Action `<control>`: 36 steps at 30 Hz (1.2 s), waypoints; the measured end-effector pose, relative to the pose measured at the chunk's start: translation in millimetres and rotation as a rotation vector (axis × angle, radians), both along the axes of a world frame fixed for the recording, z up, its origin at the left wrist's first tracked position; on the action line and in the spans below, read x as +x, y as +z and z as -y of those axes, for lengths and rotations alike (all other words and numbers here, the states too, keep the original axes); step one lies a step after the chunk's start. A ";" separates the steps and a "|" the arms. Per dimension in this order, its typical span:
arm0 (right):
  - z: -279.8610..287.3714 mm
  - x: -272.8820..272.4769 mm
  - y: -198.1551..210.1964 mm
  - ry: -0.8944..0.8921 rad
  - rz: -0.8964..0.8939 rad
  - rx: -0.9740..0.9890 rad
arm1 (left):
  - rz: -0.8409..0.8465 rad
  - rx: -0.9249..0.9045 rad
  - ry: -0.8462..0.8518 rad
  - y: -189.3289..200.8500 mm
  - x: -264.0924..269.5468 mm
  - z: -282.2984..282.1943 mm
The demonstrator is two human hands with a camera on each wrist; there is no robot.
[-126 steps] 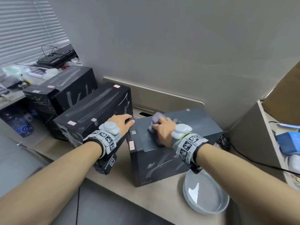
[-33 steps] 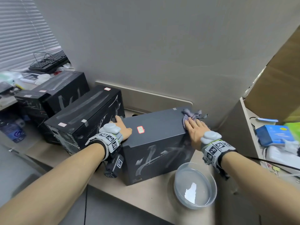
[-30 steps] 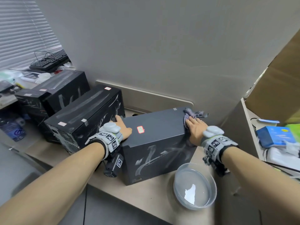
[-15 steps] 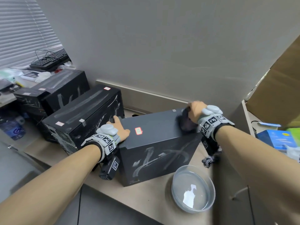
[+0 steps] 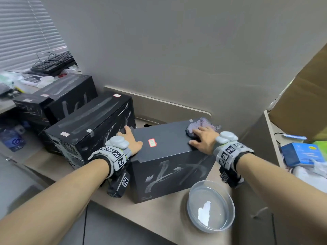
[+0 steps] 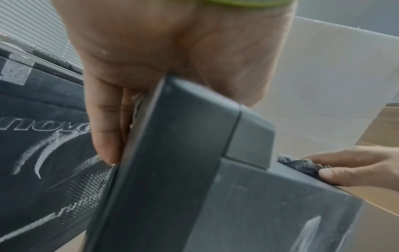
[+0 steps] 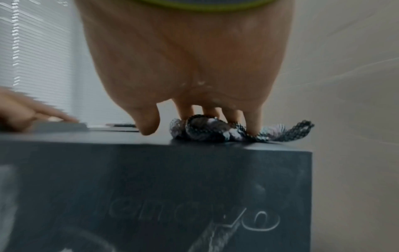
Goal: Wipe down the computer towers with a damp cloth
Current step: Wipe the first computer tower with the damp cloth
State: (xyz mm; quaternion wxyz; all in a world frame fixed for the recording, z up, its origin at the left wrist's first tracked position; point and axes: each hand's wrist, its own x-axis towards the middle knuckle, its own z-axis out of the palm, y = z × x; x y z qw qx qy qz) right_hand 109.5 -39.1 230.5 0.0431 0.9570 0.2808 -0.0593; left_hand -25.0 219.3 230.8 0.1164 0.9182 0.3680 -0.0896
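Note:
The nearest dark grey computer tower (image 5: 168, 156) lies on its side on the beige counter (image 5: 159, 214). A purple-grey mesh cloth (image 5: 203, 125) sits bunched on its top far right corner. My right hand (image 5: 201, 138) presses the cloth with straight fingers (image 7: 252, 119), thumb resting on the bare top; the cloth (image 7: 215, 131) spills past the tower (image 7: 151, 187) edge. My left hand (image 5: 130, 138) grips the tower's left top edge. In the left wrist view its fingers (image 6: 105, 127) hook down the side of the tower (image 6: 183, 153).
Two dusty black towers (image 5: 88, 126) (image 5: 53, 103) stand close on the left, the nearer one almost touching my left hand. A clear bowl of water (image 5: 210, 206) sits at the counter's front right. Cardboard box (image 5: 300, 103) and blue box (image 5: 300, 153) crowd the right; wall behind.
My right hand has come back from over the tower's far right end and now lies flat on its top with the cloth. The left hand stays on the left edge.

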 end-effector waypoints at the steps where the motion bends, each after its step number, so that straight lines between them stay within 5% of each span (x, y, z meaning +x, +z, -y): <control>1: -3.4 -1.9 -8.5 0.016 0.000 -0.005 | 0.003 -0.004 0.003 -0.6 0.3 -0.4; 15: -25.7 72.7 0.8 -0.166 -0.099 -0.021 | 0.018 0.016 -0.029 -8.8 -3.7 -6.2; 27: 15.1 -13.7 1.6 -0.310 -0.001 0.065 | 0.014 0.017 -0.046 -7.3 -3.0 -3.9; 36: -45.9 -83.2 -13.3 -0.035 0.034 0.134 | 0.061 0.008 -0.045 -9.9 -4.5 -5.5</control>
